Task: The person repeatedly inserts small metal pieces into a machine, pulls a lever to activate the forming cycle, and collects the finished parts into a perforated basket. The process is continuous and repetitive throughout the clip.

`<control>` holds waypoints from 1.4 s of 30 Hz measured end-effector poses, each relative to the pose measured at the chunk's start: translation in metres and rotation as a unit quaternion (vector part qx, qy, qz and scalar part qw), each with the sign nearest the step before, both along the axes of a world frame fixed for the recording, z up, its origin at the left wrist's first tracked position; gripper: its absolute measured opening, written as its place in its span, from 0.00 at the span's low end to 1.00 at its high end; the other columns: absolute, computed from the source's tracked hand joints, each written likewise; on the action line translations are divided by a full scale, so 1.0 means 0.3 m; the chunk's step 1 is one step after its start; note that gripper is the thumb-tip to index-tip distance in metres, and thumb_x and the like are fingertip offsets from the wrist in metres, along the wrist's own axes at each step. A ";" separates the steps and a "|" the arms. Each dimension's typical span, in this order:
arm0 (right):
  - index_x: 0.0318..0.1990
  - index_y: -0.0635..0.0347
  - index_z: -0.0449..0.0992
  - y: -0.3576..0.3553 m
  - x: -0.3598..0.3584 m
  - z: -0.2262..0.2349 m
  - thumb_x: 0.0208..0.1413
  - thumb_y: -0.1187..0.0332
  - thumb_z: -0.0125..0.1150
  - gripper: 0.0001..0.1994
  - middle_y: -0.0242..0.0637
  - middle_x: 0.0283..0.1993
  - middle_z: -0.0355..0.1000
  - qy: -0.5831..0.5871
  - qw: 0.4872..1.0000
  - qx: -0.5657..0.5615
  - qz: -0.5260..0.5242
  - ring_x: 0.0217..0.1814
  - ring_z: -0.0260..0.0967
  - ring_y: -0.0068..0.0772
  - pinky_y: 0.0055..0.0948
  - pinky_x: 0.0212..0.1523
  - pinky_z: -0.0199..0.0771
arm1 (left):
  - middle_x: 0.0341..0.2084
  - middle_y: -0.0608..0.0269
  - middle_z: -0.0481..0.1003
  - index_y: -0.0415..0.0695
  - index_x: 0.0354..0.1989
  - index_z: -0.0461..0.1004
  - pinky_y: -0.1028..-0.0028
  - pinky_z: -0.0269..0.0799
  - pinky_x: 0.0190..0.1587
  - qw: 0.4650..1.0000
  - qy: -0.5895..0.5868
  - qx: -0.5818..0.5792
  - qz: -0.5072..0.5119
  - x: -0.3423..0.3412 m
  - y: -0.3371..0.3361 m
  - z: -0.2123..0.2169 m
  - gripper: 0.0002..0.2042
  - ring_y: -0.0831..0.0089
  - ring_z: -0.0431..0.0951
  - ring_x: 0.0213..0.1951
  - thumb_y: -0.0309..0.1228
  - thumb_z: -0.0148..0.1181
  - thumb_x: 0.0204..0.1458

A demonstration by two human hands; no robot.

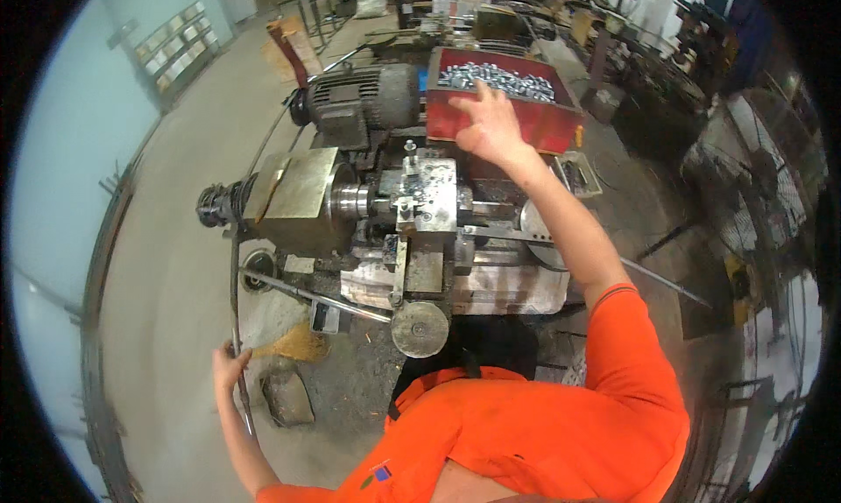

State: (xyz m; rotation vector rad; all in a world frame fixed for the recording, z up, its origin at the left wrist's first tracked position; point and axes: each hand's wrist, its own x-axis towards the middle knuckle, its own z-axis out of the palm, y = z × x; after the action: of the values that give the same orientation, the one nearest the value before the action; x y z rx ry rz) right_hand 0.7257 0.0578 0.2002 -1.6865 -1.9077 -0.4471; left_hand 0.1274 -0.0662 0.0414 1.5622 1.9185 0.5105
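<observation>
I stand at a small grimy lathe (412, 205) in an orange shirt. My right hand (487, 122) reaches out over the front wall of a red bin (543, 126) filled with small shiny metal parts (504, 78); its fingers are spread and I see nothing held in them. My left hand (229, 364) is down at my left side, closed around a long thin curved metal rod (235, 275) that runs up along the lathe's left end. A round handwheel (420, 329) sits at the lathe's front, just before my chest.
A dark electric motor (363, 95) sits behind the lathe. A stone block (288, 398) and a pile of yellow shavings (298, 343) lie on the concrete floor at left. A wire-guarded fan (753, 196) stands right. Benches and racks fill the back.
</observation>
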 end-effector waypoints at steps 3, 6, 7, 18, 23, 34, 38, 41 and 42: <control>0.44 0.55 0.76 -0.143 0.129 0.004 0.31 0.65 0.57 0.24 0.50 0.59 0.59 0.092 0.994 0.051 0.030 0.58 0.59 0.50 0.38 0.57 0.61 | 0.21 0.62 0.72 0.35 0.38 0.70 0.72 0.70 0.25 0.973 -0.226 -0.014 0.043 0.043 0.136 -0.063 0.14 0.74 0.72 0.23 0.28 0.59 0.44; 0.42 0.56 0.76 -0.381 0.272 -0.060 0.30 0.68 0.55 0.23 0.46 0.57 0.62 0.148 0.989 0.022 0.015 0.52 0.66 0.44 0.35 0.52 0.65 | 0.19 0.62 0.69 0.33 0.44 0.67 0.71 0.73 0.27 0.966 -0.239 0.049 0.087 0.028 0.130 -0.109 0.17 0.72 0.72 0.21 0.33 0.57 0.50; 0.40 0.58 0.76 -0.477 0.336 -0.115 0.29 0.70 0.56 0.22 0.45 0.54 0.66 0.165 0.986 0.037 -0.011 0.50 0.67 0.44 0.34 0.51 0.66 | 0.19 0.63 0.68 0.34 0.44 0.66 0.71 0.72 0.27 0.964 -0.261 0.037 0.046 -0.050 0.132 -0.148 0.18 0.73 0.70 0.20 0.34 0.58 0.50; 0.32 0.60 0.77 -1.801 0.737 -1.067 0.36 0.63 0.56 0.15 0.51 0.41 0.72 0.208 0.662 -0.380 -0.611 0.46 0.70 0.49 0.39 0.48 0.70 | 0.27 0.54 0.67 0.45 0.51 0.65 0.62 0.67 0.34 0.930 -0.299 -0.125 0.172 -0.171 0.286 -0.271 0.19 0.63 0.68 0.30 0.33 0.55 0.50; 0.31 0.63 0.78 -1.761 0.645 -1.210 0.38 0.65 0.53 0.14 0.53 0.37 0.73 0.203 0.689 -0.432 -0.546 0.41 0.72 0.51 0.41 0.44 0.71 | 0.28 0.53 0.68 0.45 0.49 0.66 0.61 0.68 0.35 0.902 -0.299 -0.108 0.293 -0.339 0.276 -0.313 0.17 0.65 0.67 0.29 0.30 0.55 0.50; 0.41 0.60 0.76 -1.679 0.618 -1.409 0.45 0.55 0.54 0.20 0.47 0.43 0.73 0.108 0.712 -0.540 -0.435 0.46 0.71 0.46 0.41 0.47 0.69 | 0.19 0.57 0.71 0.35 0.39 0.66 0.69 0.74 0.22 0.971 -0.210 0.010 0.114 -0.044 0.048 -0.159 0.20 0.68 0.74 0.20 0.39 0.62 0.45; 0.37 0.60 0.78 -1.697 0.642 -1.383 0.43 0.55 0.54 0.19 0.48 0.42 0.73 0.085 0.712 -0.570 -0.402 0.47 0.70 0.45 0.38 0.48 0.70 | 0.18 0.56 0.71 0.35 0.37 0.67 0.71 0.74 0.22 0.964 -0.238 0.045 0.113 0.063 0.051 -0.115 0.19 0.68 0.74 0.19 0.39 0.61 0.46; 0.39 0.59 0.77 -1.708 0.679 -1.394 0.44 0.55 0.52 0.20 0.48 0.45 0.72 0.071 0.661 -0.645 -0.377 0.49 0.69 0.45 0.36 0.49 0.69 | 0.17 0.56 0.71 0.34 0.35 0.68 0.71 0.75 0.22 0.961 -0.254 0.046 0.099 0.063 0.074 -0.123 0.18 0.68 0.74 0.18 0.38 0.61 0.45; 0.40 0.59 0.77 -1.748 0.699 -1.444 0.45 0.55 0.51 0.20 0.48 0.46 0.71 0.060 0.663 -0.652 -0.364 0.50 0.69 0.45 0.36 0.50 0.68 | 0.17 0.55 0.71 0.34 0.34 0.68 0.71 0.74 0.21 0.960 -0.258 0.043 0.099 0.080 0.093 -0.118 0.17 0.68 0.74 0.18 0.37 0.61 0.46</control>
State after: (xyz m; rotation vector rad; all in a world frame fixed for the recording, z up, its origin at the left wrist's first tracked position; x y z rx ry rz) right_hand 0.9353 -0.4667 -0.2331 -3.2364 -1.2531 1.0879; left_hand 0.1513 -0.0383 0.0060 1.1398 1.6623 0.9915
